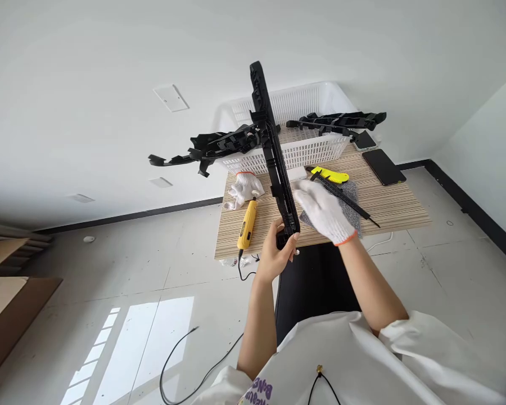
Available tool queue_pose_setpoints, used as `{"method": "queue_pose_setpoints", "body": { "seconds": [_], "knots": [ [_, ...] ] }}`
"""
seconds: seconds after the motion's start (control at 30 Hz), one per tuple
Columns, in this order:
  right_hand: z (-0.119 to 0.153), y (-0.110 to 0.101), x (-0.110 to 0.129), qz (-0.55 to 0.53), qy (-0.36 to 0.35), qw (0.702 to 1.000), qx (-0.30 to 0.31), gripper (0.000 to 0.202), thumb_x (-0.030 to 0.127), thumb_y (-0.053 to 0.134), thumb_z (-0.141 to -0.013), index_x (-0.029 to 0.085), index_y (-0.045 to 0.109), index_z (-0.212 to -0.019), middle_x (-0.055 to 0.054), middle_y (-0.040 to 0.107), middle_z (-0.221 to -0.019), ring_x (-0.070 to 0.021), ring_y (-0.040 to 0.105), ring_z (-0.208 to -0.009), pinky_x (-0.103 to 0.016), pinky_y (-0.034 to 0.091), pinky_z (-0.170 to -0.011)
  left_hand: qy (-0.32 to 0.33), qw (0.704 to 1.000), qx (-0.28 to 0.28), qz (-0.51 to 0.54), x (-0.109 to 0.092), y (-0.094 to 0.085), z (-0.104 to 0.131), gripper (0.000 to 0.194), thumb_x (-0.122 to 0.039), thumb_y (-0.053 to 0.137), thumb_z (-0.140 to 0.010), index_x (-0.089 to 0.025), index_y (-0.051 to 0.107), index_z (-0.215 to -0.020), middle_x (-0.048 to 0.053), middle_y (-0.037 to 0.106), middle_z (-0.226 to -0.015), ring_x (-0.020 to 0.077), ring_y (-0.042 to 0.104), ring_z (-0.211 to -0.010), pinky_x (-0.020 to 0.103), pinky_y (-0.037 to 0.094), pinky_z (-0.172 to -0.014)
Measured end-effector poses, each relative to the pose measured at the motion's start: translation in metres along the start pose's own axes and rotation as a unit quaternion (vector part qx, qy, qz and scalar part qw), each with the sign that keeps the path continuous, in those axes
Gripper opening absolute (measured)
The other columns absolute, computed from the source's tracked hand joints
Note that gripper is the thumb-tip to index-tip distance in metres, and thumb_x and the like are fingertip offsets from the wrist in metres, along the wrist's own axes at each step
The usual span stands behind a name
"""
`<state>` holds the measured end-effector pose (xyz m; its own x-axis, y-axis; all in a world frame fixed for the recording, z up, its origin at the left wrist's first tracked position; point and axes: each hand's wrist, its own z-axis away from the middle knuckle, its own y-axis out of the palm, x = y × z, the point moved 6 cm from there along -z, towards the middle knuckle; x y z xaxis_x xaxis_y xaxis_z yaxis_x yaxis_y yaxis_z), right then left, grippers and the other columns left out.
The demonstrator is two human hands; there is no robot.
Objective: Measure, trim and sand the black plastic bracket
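Head view: the bare left hand (274, 256) is closed around the lower end of a long, narrow, black plastic trim part (278, 174). The thumb lies along one side of that end. The part extends up and away from the hand, slightly tilted, in front of a white slotted plastic basket (306, 153).

The right hand (322, 208) wears a white knit glove with an orange cuff. Its fingers are extended and close together; no object is visible in its grasp. It is located to the right of the part, over a grey fabric cloth (352, 212); contact with the part cannot be determined.

A yellow utility knife (332, 175) and a black caliper (346, 198) lie beyond the right hand. A yellow corded handheld tool (247, 226) and a crumpled white glove (245, 189) lie left of the part on the striped wooden table (405, 207). Further black plastic pieces (341, 121) rest across the basket's right side.
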<state>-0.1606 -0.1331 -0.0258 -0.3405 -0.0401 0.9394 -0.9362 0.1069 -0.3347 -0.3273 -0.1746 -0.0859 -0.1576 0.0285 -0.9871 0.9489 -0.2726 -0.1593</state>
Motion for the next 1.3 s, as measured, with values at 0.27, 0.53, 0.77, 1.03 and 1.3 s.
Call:
{"method": "queue_pose_setpoints", "body": {
  "seconds": [0.27, 0.53, 0.77, 1.03, 1.3],
  "knots": [
    [-0.006, -0.075, -0.057, 0.492, 0.136, 0.859, -0.044, 0.042, 0.037, 0.053, -0.098, 0.024, 0.064, -0.136, -0.016, 0.065, -0.126, -0.0368, 0.067, -0.111, -0.045, 0.050, -0.087, 0.084, 0.993, 0.002, -0.085, 0.005, -0.003, -0.051, 0.038, -0.045, 0.068, -0.096, -0.026, 0.054, -0.127, 0.009, 0.068, -0.128, 0.0274, 0.061, -0.129, 0.046, 0.048, -0.113],
    [-0.026, -0.084, -0.067, 0.510, 0.138, 0.847, 0.056, 0.040, 0.042, 0.054, -0.094, 0.021, 0.063, -0.127, -0.014, 0.073, -0.115, -0.0341, 0.071, -0.103, -0.041, 0.049, -0.079, 0.037, 0.996, 0.042, -0.076, 0.013, -0.003, -0.053, 0.039, -0.046, 0.066, -0.096, -0.023, 0.055, -0.125, 0.010, 0.069, -0.123, 0.0269, 0.067, -0.115, 0.042, 0.057, -0.096],
    [-0.016, -0.107, -0.042, 0.531, 0.032, 0.846, 0.046, 0.040, 0.041, 0.044, -0.103, 0.024, 0.065, -0.132, -0.009, 0.073, -0.126, -0.0293, 0.072, -0.104, -0.039, 0.050, -0.080, 0.017, 0.997, 0.011, -0.072, 0.025, -0.006, -0.049, 0.041, -0.047, 0.066, -0.096, -0.025, 0.054, -0.128, 0.009, 0.069, -0.123, 0.0276, 0.062, -0.126, 0.039, 0.058, -0.095],
    [-0.004, -0.135, -0.017, 0.464, -0.046, 0.884, -0.032, 0.042, 0.049, 0.044, -0.106, 0.027, 0.068, -0.132, -0.007, 0.075, -0.126, -0.0283, 0.075, -0.100, -0.040, 0.055, -0.078, 0.043, 0.994, 0.033, -0.095, 0.017, -0.005, -0.048, 0.035, -0.041, 0.065, -0.096, -0.023, 0.054, -0.125, 0.007, 0.072, -0.115, 0.0245, 0.068, -0.114, 0.039, 0.053, -0.101],
    [-0.007, -0.095, 0.024, 0.462, -0.324, 0.826, -0.001, 0.032, 0.037, 0.051, -0.107, 0.019, 0.065, -0.129, -0.006, 0.077, -0.118, -0.0199, 0.075, -0.091, -0.033, 0.056, -0.079, 0.057, 0.990, 0.043, -0.124, 0.017, -0.004, -0.047, 0.038, -0.035, 0.066, -0.095, -0.023, 0.053, -0.129, 0.008, 0.072, -0.119, 0.0238, 0.067, -0.117, 0.038, 0.051, -0.102]
  ]
}}
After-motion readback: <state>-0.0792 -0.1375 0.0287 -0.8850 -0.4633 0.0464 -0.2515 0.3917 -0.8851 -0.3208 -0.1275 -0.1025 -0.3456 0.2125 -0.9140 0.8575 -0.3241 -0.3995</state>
